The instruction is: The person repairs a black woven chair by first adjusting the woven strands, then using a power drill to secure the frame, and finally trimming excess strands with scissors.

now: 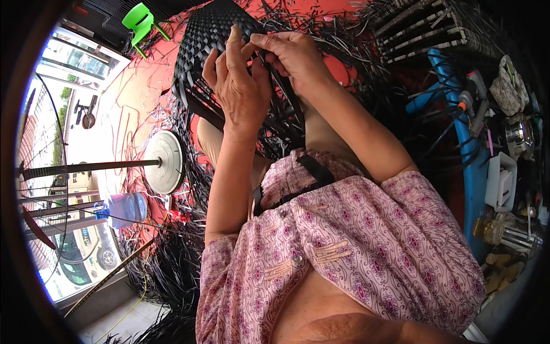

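Both hands up at top centre of frame, working on a black woven panel (209, 43). Panel sits top centre-left, tilted, w/ loose black strips (281, 123) hanging off its lower edge and spilling down toward mid frame.

Left hand (238, 86): back of hand to camera, fingers curled narrow against the panel's right edge, index finger straight up along the weave. Looks to be pressing/gripping the edge; can't tell exactly which strip it holds.

Right hand (292, 54): just right of the left, touching it. Thumb + fingertips pinched tight on a black strip at the panel edge.

Both forearms run down to a pink patterned shirt (355, 241) filling lower centre-right.

Around: more black strips piled over the red floor (143, 92), thick at lower left and top right. Green plastic chair (140, 22) top left. Round white disc base w/ a dark pole (166, 162) at left centre; clear water bottle (126, 207) below it. Blue frame (472, 166) down the right side, w/ a white plastic piece (501, 180) and misc clutter at far right, too small to tell.
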Demonstrator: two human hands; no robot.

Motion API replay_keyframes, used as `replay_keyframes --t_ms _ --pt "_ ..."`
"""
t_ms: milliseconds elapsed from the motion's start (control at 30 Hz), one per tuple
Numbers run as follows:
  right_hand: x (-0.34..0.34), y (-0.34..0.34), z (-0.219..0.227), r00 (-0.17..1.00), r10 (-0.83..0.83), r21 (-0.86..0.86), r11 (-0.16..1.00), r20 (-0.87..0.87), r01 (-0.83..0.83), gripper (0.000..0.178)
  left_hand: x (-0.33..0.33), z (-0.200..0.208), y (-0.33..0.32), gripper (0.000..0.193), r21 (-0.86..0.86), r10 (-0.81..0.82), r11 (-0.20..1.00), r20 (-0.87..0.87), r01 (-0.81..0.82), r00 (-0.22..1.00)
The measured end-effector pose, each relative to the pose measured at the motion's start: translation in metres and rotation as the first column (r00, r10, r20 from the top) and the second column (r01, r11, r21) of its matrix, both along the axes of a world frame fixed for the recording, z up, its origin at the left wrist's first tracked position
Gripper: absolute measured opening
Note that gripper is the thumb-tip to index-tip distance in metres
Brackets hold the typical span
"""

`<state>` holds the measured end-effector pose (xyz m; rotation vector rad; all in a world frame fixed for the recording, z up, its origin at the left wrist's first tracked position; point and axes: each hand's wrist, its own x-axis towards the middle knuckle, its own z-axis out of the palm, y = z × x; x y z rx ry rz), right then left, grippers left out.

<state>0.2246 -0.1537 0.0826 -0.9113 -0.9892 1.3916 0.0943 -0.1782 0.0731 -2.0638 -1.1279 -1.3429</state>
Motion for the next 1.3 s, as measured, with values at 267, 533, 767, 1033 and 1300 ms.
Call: replay_keyframes --t_ms 267,533,767,1033,1300 --pt "-0.004 -0.008 0.007 0.996 -0.005 -0.045 0.999 -0.084 0.001 0.019 -0.006 0.002 -0.026 0.077 -0.103 -0.232 0.951 0.394 0.293 0.889" --pt "-0.002 0.003 -0.01 0.963 -0.143 0.275 0.958 0.23 0.077 0.025 0.022 0.01 -0.058 0.02 -0.418 -0.097 0.824 0.562 0.383 0.821" --pt "-0.003 -0.002 -0.003 0.914 -0.201 0.337 0.938 0.352 0.077 0.027 0.009 -0.024 -0.018 0.02 -0.278 -0.028 0.826 0.849 0.491 0.527" --pt "0.008 -0.007 0.015 0.83 -0.18 0.315 0.949 0.528 0.005 0.03 0.011 0.003 -0.008 0.025 -0.296 0.256 0.521 0.949 0.8 0.184" --pt "0.014 0.005 0.021 0.7 -0.307 0.416 0.909 0.644 0.016 0.03 0.008 -0.008 0.016 0.015 -0.135 0.418 0.479 0.904 0.867 -0.09"
